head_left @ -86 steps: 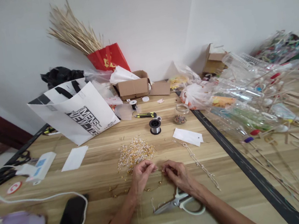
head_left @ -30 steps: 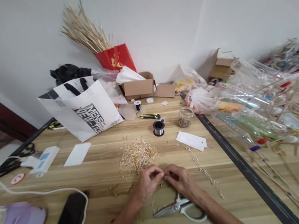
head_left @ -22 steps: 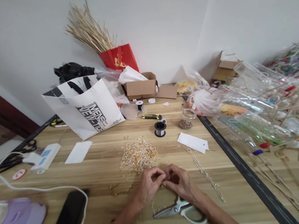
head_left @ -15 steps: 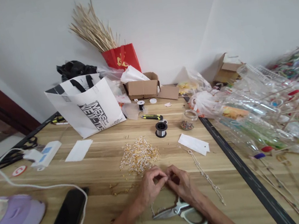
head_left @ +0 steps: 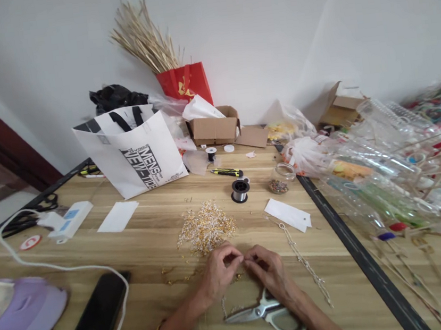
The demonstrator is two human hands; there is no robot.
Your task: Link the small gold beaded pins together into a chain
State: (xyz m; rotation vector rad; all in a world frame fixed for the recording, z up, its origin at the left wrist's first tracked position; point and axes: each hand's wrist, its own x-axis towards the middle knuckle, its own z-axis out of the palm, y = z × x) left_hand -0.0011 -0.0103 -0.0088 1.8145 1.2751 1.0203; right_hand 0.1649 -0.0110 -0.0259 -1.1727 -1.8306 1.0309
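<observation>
My left hand (head_left: 222, 269) and my right hand (head_left: 269, 270) meet low in the middle of the view, thumbs and forefingers pinched together. Whatever lies between the fingertips is too small to make out. Just beyond my left hand is a pile of gold and silver beads (head_left: 204, 227). Scissors (head_left: 265, 312) with pale handles lie under my right wrist, blades pointing left. Beside the blades is a thin chain (head_left: 224, 308), partly hidden by my left hand. A beaded chain (head_left: 305, 261) stretches out right of my right hand. Some gold pieces (head_left: 174, 278) lie left of my left hand.
Further back stand a wire spool (head_left: 240, 190), a glass jar of beads (head_left: 280, 180) and a yellow-black utility knife (head_left: 227, 172). A white paper bag (head_left: 139, 153) is behind left, plastic bottles (head_left: 377, 194) on the right. A dark phone (head_left: 97, 319) lies at left beside a white cable (head_left: 68, 268).
The view has shifted slightly, so the table things sit a little differently in it. Both hands stay pinched close together, with the fingertips nearly in the same place.
</observation>
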